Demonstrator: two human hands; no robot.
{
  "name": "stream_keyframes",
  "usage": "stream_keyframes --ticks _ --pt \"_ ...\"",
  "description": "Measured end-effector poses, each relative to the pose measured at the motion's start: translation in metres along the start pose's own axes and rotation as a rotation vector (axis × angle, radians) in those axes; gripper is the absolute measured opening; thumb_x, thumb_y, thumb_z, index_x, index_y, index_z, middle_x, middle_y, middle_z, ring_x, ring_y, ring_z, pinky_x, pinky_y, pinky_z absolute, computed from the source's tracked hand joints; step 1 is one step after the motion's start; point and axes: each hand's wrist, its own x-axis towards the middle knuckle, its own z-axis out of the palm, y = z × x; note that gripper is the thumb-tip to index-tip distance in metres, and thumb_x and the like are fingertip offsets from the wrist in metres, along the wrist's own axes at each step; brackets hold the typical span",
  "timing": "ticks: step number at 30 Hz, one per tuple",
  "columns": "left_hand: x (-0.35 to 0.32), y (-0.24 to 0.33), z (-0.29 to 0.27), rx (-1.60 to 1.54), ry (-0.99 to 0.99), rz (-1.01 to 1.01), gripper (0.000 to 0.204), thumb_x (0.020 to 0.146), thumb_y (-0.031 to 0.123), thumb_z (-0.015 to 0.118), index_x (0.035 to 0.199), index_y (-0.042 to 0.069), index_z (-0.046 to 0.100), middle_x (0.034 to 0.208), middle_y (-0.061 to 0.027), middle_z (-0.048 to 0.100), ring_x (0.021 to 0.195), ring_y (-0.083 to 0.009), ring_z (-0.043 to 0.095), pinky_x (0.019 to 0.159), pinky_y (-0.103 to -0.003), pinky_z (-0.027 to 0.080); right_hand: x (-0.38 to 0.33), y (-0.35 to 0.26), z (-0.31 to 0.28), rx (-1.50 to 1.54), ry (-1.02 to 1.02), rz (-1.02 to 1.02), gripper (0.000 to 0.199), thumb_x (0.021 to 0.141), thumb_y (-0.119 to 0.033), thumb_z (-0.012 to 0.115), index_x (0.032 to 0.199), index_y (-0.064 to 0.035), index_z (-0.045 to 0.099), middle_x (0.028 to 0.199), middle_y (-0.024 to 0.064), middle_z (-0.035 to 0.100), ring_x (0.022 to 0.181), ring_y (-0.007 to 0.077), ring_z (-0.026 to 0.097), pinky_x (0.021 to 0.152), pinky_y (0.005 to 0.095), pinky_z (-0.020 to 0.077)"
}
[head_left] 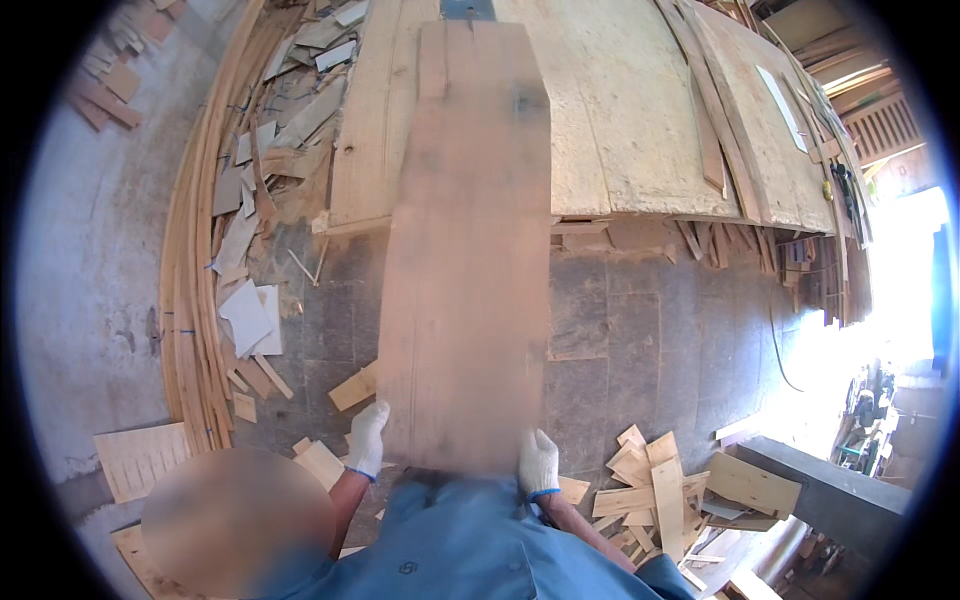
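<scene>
So here's a long wooden board [465,270], motion-blurred, with its long axis running straight away from the person: near end at the waist, far end lying on the stack of pale sheets [620,110] up ahead. Both hands are gloved in white and sit at the near end, one on each long edge. The left hand [367,438] wraps the left edge, the right hand [539,463] wraps the right edge, and the grip on both looks closed around the board, though the blur makes it hard to see the fingers clearly. Neither hand is really nearer; they're about level, left maybe a touch further forward.

Underneath is a grey tiled floor [610,340] littered with offcuts [655,480], plus a bundle of thin curved strips [195,290] along the left wall. Bright daylight is pouring in from the right side, so it's probably an open-fronted workshop. There's no bench in sight, just stacks.
</scene>
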Motion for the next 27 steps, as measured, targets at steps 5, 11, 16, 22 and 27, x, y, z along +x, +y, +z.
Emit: stream_keyframes --ticks 5,11,16,22,27 --pt "0.021 0.003 0.001 -0.021 0.05 0.053 0.039 0.102 0.027 0.059 0.12 -0.006 0.068 0.12 -0.0118 0.071 0.11 -0.0192 0.065 0.096 -0.034 0.05 0.022 -0.015 0.005 0.056 -0.001 -0.053 0.031 0.101 -0.025 0.056 0.084 -0.0003 0.064 0.071 -0.0029 0.055 0.071 0.0064 0.047 0.059 0.0304 0.0409" --pt "0.03 0.031 0.007 -0.032 0.038 0.063 0.045 0.103 0.03 0.057 0.129 -0.006 0.064 0.13 -0.0152 0.066 0.12 -0.0228 0.061 0.105 -0.036 0.046 0.043 -0.03 0.006 0.007 0.037 -0.093 0.031 0.1 -0.025 0.059 0.084 0.0007 0.066 0.071 -0.0044 0.056 0.07 0.0067 0.046 0.059 0.0302 0.0398" --pt "0.054 0.016 -0.001 -0.128 -0.027 0.041 0.045 0.103 0.03 0.056 0.13 -0.006 0.063 0.131 -0.0155 0.066 0.122 -0.0225 0.061 0.106 -0.035 0.046 0.053 -0.032 0.011 0.017 0.028 0.008 0.031 0.1 -0.025 0.059 0.082 -0.0004 0.065 0.07 -0.0046 0.054 0.07 0.0061 0.046 0.058 0.0295 0.0385" --pt "0.058 0.025 0.002 -0.127 -0.019 -0.004 0.046 0.103 0.031 0.057 0.129 -0.007 0.064 0.132 -0.0141 0.066 0.122 -0.0215 0.06 0.106 -0.035 0.046 0.06 -0.036 0.01 0.017 0.014 -0.042 0.031 0.099 -0.025 0.06 0.08 -0.0015 0.064 0.069 -0.0044 0.052 0.069 0.0061 0.044 0.058 0.0293 0.0379" --pt "0.055 0.055 0.008 -0.073 -0.025 -0.021 0.047 0.103 0.031 0.057 0.131 -0.006 0.063 0.131 -0.0133 0.066 0.122 -0.0207 0.06 0.106 -0.034 0.045 0.069 -0.054 0.007 -0.044 0.042 -0.061 0.031 0.099 -0.024 0.06 0.077 -0.0021 0.062 0.068 -0.0031 0.05 0.069 0.0069 0.043 0.059 0.0318 0.0381"
